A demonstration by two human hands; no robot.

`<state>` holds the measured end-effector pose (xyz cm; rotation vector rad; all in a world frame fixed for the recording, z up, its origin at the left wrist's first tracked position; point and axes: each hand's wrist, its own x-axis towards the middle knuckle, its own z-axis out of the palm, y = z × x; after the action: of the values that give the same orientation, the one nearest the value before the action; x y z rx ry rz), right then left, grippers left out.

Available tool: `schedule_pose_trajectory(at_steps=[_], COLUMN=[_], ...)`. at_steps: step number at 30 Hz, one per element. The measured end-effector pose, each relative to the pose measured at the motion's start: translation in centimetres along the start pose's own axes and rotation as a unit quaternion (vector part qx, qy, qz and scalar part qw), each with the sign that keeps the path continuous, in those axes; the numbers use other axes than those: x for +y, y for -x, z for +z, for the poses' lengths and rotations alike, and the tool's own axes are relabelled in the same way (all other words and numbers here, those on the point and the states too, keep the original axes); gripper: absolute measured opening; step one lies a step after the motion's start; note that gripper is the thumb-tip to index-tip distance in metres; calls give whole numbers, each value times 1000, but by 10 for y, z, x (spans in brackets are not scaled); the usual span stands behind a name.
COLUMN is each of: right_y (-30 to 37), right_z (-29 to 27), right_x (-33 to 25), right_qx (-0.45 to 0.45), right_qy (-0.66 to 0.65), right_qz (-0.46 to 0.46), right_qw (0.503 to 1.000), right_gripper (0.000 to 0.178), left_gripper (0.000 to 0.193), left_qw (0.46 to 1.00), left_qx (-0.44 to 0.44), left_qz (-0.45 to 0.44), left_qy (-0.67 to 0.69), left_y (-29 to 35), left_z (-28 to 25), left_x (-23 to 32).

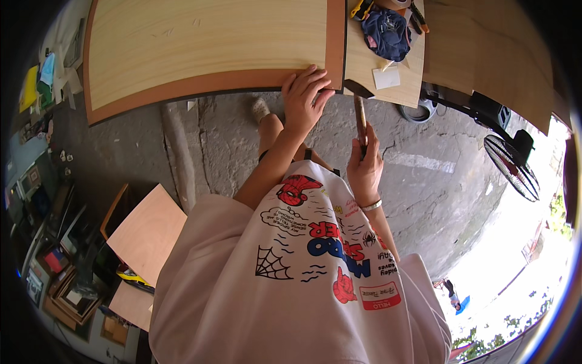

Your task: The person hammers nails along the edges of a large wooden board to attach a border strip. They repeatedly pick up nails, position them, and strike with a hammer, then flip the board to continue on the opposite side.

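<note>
My right hand (366, 164) is wrapped round the wooden handle of a hammer (361, 112). The hammer's dark head is raised beside the near right corner of a large pale wood panel (212, 36) with a brown border and a black edge. On that border, close to the corner, rests my left hand (303, 100), its fingers stretched over the panel and its thumb along the edge. Whether anything small lies under the left fingers cannot be seen. A few thin slivers, perhaps nails, lie on the panel.
Right of the panel, a dark blue cloth (387, 35) holding small thin pieces and a white card (386, 77) lie on the wooden tabletop (412, 85). A black fan (511, 167) stands at the right. Wooden boards (151, 227) lean at the left, near stacked frames (76, 300).
</note>
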<state>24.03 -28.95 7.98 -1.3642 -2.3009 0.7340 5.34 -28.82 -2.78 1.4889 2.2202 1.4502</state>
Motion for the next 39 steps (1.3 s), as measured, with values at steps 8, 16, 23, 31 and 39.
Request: schedule_pose_trajectory(at_steps=[8,16,23,31,39], right_y=[2,6,1,-7,-5], right_z=[6,18,18,20,21], right_x=[-2,6,3,-1,2], right_qx=[47,72,-33,27,-70], right_qy=[15,17,45,36,22], right_qz=[-36,-52,-8,-57,11], right_qw=[998,996,998,997,997], right_gripper=[48,51,54,52,54], left_gripper=[51,46,46,48,51], left_qw=[978,977,977,981,979], left_qx=[-30,-12,-14,-27,-19], left_qz=[97,105,116,107,119], left_qy=[-184,-184,-178,-161,-167], left_y=[11,12,8,7,7], left_z=[-18,-10,-12,-13,-14], left_x=[-28,-37,-39,-38,-36])
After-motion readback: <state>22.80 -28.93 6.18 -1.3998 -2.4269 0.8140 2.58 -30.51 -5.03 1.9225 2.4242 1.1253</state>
